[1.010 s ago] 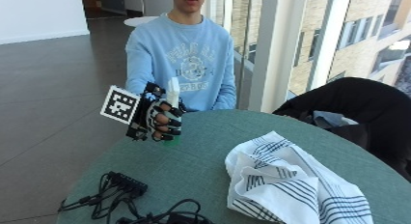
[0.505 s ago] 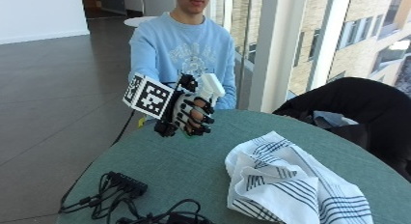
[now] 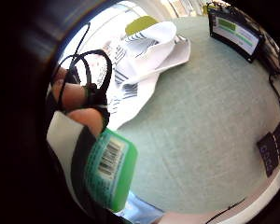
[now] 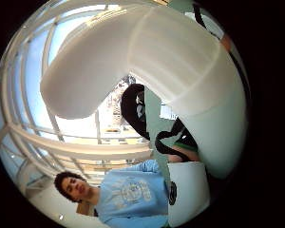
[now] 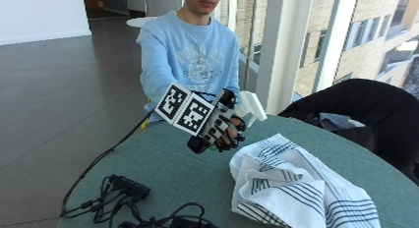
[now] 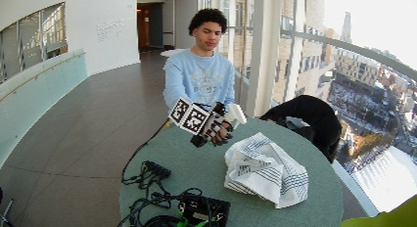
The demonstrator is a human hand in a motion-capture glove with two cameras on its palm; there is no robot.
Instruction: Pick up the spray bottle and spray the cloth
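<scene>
My gloved right hand point(image 5: 219, 127) grips a spray bottle in the air above the round green table point(image 5: 170, 174), just left of the cloth. The bottle's white spray head point(image 5: 252, 106) sticks out above the fingers and points toward the cloth side. Its green labelled body point(image 3: 109, 170) fills part of the little finger side palm view, with fingertips point(image 3: 77, 100) wrapped round it; the white head point(image 4: 147, 61) fills the thumb side palm view. The white cloth with dark stripes point(image 5: 288, 186) lies crumpled on the table to the right, also seen below the hand point(image 3: 144, 51).
A black power strip and cables point(image 5: 128, 196) lie on the table's near left. A black device with a green screen point(image 3: 235, 32) sits at the table's near edge point(image 6: 202, 210). A dark jacket drapes over a chair point(image 5: 367, 110) beyond the table at the right.
The hand has carried the bottle to the right, closer to the cloth, and turned so the spray head points toward the cloth. The cloth has not moved.
</scene>
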